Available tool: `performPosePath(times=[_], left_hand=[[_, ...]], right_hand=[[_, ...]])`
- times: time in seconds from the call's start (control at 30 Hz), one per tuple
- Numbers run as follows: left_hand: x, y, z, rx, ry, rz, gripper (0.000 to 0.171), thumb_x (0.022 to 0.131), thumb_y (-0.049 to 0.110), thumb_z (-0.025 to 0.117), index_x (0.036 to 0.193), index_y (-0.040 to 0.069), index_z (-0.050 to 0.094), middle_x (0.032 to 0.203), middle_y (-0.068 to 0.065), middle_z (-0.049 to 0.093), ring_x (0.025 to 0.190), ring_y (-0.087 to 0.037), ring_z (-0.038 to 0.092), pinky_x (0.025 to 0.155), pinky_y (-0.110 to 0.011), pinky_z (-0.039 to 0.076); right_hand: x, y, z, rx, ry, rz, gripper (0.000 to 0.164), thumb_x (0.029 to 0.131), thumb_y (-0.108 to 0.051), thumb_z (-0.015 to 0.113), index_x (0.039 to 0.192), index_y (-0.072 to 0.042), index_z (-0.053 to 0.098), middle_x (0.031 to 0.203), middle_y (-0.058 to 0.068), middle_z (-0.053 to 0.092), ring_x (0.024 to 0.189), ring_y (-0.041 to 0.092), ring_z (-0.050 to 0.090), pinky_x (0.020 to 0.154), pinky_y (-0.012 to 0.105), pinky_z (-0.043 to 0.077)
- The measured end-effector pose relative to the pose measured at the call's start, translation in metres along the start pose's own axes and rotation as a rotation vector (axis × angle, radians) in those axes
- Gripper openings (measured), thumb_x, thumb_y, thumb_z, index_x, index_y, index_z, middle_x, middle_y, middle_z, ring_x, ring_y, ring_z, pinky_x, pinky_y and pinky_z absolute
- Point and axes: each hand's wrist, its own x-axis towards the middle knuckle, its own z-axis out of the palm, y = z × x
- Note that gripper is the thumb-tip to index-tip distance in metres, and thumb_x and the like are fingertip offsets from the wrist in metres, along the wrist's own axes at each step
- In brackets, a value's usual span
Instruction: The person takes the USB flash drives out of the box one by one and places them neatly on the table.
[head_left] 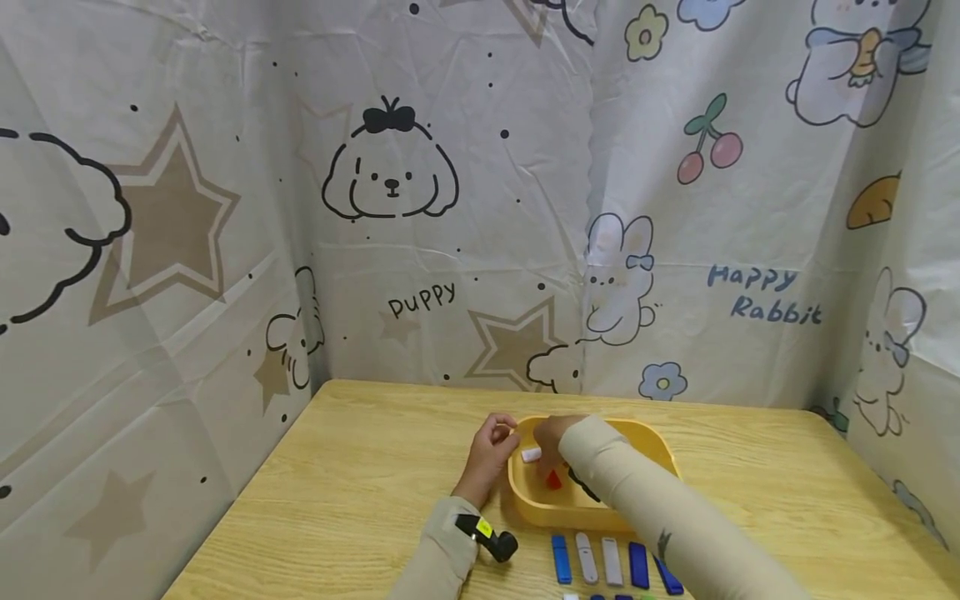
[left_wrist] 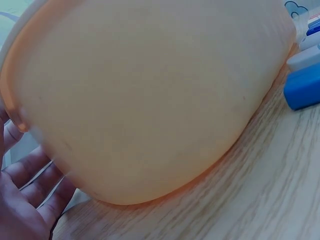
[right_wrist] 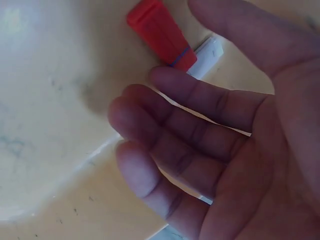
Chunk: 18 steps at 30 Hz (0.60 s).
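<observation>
My left hand (head_left: 491,446) rests at the left rim of a yellow plastic bin (head_left: 570,518). In the left wrist view, its fingers (left_wrist: 31,170) lie spread against the bin's outer wall. My right hand (head_left: 555,437) reaches down inside the bin, partly covered by its own sleeve. Seen from the right wrist, its fingers (right_wrist: 165,125) are loosely bent, with nothing between them and the thumb. Just beyond the fingertips lies a red stick-shaped piece (right_wrist: 162,35), overlapping a white one (right_wrist: 207,56). Also in the bin are a white piece (head_left: 531,455) and a black item (head_left: 583,485).
In front of the bin, a row of flat sticks lies on the wooden table (head_left: 360,475): a blue one (head_left: 561,559), white ones (head_left: 587,557) and dark blue ones (head_left: 638,565). More small pieces show at the bottom edge. Patterned curtains (head_left: 450,167) enclose the table's back and sides.
</observation>
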Motion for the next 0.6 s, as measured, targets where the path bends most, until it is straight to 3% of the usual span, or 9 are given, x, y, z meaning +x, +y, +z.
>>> performPosePath(times=[0.33, 0.6], left_hand=[[-0.0007, -0.0021, 0.0003, -0.002, -0.002, 0.003, 0.024, 0.086, 0.004, 0.06, 0.108, -0.005, 0.055, 0.088, -0.008, 0.058, 0.085, -0.015, 0.05, 0.076, -0.025, 0.042], [-0.0018, 0.0006, -0.0003, 0.0, 0.0, 0.006, 0.025, 0.085, 0.004, 0.061, 0.108, -0.005, 0.056, 0.086, -0.007, 0.057, 0.084, -0.015, 0.049, 0.075, -0.026, 0.042]], right_hand=[[-0.0044, -0.0023, 0.0004, -0.012, -0.023, -0.007, 0.019, 0.073, -0.012, 0.076, 0.061, -0.013, 0.061, 0.054, -0.004, 0.052, 0.051, 0.01, 0.044, 0.049, 0.024, 0.034], [0.0013, 0.001, 0.0062, -0.055, 0.017, -0.041, 0.022, 0.07, -0.01, 0.078, 0.062, -0.014, 0.058, 0.056, -0.005, 0.047, 0.051, 0.01, 0.041, 0.048, 0.023, 0.032]])
